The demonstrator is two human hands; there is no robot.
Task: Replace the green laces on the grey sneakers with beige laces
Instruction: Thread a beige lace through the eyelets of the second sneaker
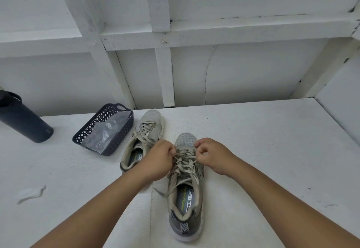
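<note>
Two bare forearms reach in from the bottom edge toward the nearer grey mesh sneaker with a white sole [186, 193], which stands heel toward the camera and toe at twelve o'clock, apparently so the eyelet rows face the person. The left hand [157, 159] and the right hand [211, 155] meet over the forefoot, each with fingers curled and pinching a strand of the flat beige lace [184, 163], probably to draw the lower crossings snug; which eyelet is being worked is hidden by the knuckles. Loose lace ends trail off the shoe at about eight o'clock onto the white painted work surface [263, 160]. No green lace shows anywhere, which suggests the swap is near its end. Beyond, at eleven o'clock, the second grey sneaker [145, 132] lies just beside the first, already threaded in beige with its ends slack. At ten o'clock stands a dark blue perforated plastic basket [93, 128] holding a crumpled clear plastic bag [106, 132], well apart from the hands. A dark navy insulated bottle [23, 119] stands at nine o'clock. Nothing blocks the work.
</note>
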